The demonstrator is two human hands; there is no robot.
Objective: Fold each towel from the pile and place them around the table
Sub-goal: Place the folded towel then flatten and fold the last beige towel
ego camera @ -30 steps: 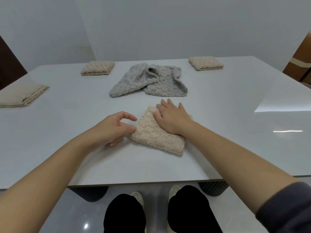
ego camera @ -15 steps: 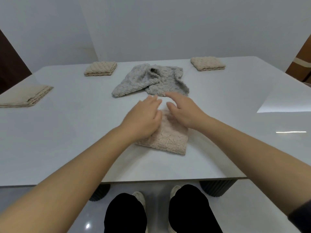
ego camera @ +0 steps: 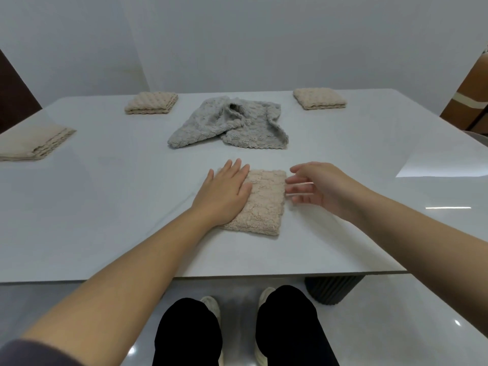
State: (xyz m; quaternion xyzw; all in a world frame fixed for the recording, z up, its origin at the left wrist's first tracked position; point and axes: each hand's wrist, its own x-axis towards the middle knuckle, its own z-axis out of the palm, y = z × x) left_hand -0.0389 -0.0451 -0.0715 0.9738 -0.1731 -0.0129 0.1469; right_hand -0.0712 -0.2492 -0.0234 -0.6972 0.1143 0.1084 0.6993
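A folded beige towel [ego camera: 264, 202] lies on the white table [ego camera: 105, 207] near the front edge. My left hand [ego camera: 227, 191] presses flat on the towel's left half, fingers straight. Beside the towel's right edge hovers my right hand [ego camera: 317, 188], fingers spread and relaxed, holding nothing. Behind them a grey towel [ego camera: 229, 122] lies crumpled at the table's middle. Folded beige towels sit at the far left [ego camera: 151, 103], the far right [ego camera: 319, 99] and the left edge [ego camera: 31, 142].
The table's front edge [ego camera: 237, 277] runs just above my legs and shoes. A dark ribbed table base [ego camera: 332, 289] stands below at the right. A brown door or cabinet [ego camera: 472, 96] is at the far right.
The beige towel now lies squarer to me. My left hand went from beside the towel to flat on its left half. My right hand lifted off and moved to its right edge.
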